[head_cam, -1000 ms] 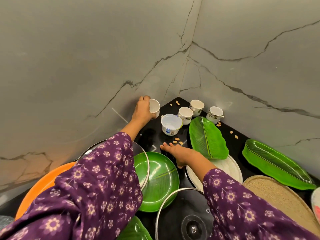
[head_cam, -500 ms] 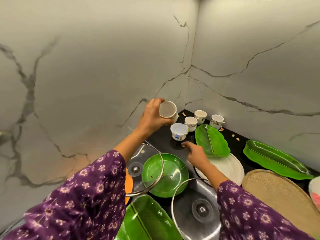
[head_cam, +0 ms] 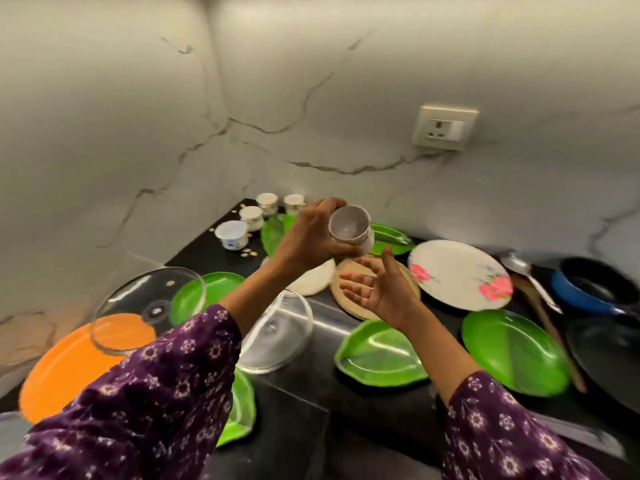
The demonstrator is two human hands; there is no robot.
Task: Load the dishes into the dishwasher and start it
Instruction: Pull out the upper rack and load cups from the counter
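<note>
While my left hand (head_cam: 308, 237) grips a small white ceramic cup (head_cam: 348, 226), my right hand (head_cam: 379, 289) is open.
Cup tilted sideways; right palm upturned just beneath it, fingers relaxed.

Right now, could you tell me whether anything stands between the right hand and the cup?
Nothing visible does: the left hand grips the tilted white cup, and the open right hand hovers just below it.

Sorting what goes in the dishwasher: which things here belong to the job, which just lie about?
Job: cup gripped by left hand, corner cups, floral plate, orange plate, glass lid, spoon.
Lying about: wall socket, scattered food bits.
</note>
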